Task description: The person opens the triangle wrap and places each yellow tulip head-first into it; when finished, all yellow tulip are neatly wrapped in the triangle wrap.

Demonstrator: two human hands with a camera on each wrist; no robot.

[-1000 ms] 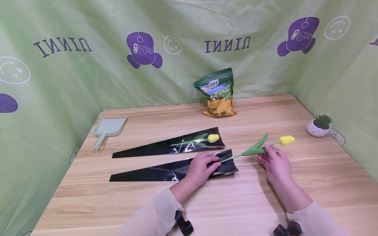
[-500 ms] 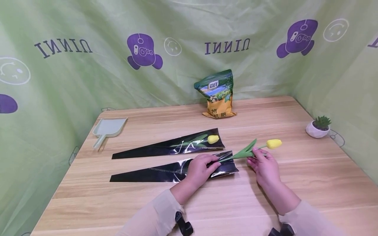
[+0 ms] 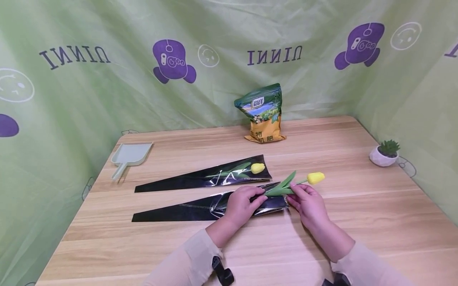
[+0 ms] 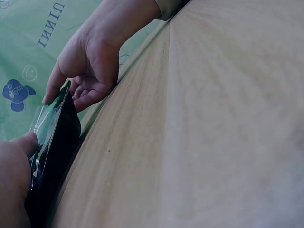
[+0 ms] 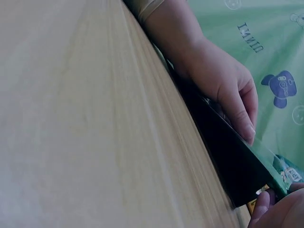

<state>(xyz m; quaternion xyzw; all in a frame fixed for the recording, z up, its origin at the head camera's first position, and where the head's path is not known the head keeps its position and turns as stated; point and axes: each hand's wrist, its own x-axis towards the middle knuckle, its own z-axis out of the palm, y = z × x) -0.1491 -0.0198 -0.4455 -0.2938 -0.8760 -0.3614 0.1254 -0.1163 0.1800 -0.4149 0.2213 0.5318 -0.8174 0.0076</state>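
Note:
My right hand (image 3: 309, 204) pinches an artificial yellow tulip (image 3: 315, 177) by its green stem and leaves, just behind the bloom. The stem and lower leaves lie inside the mouth of a black flower sleeve (image 3: 168, 212) with a clear front; the bloom sticks out to the right. My left hand (image 3: 241, 202) grips the sleeve near that mouth, its thumb and fingers at the clear film. In the left wrist view, the thumb (image 4: 29, 142) lies against the film. Behind, a second black sleeve (image 3: 171, 185) holds another yellow tulip (image 3: 257, 168).
A fertilizer bag (image 3: 265, 129) stands at the back of the wooden table (image 3: 272, 250). On the left lies a pale dustpan (image 3: 132, 154), and a potted succulent (image 3: 383, 158) sits near the right edge. Green printed cloth (image 3: 118, 91) hangs behind and at the sides.
My right hand has moved left, sliding the tulip's stem and leaves deeper into the front sleeve. My left hand has stayed in place at the sleeve's mouth.

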